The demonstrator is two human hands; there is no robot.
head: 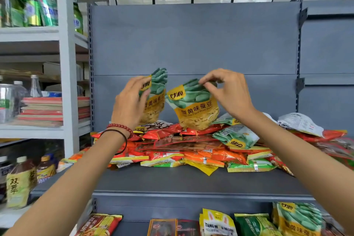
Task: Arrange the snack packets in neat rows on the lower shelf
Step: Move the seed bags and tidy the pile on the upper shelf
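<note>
Head view: left hand [128, 105] grips one bean bag [156, 101], right hand [229, 93] pinches another bean bag [194, 107]. Thin pinch may slip, dropping it onto the pile [191, 152].

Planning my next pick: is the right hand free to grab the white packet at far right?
Probably not yet: the right hand pinches a bean packet, though the white packet lies uncovered.

Lower-shelf packets [218, 225] cut by bottom edge, left packet [157, 90] half-hidden — bottles [20, 180] blurred
</note>
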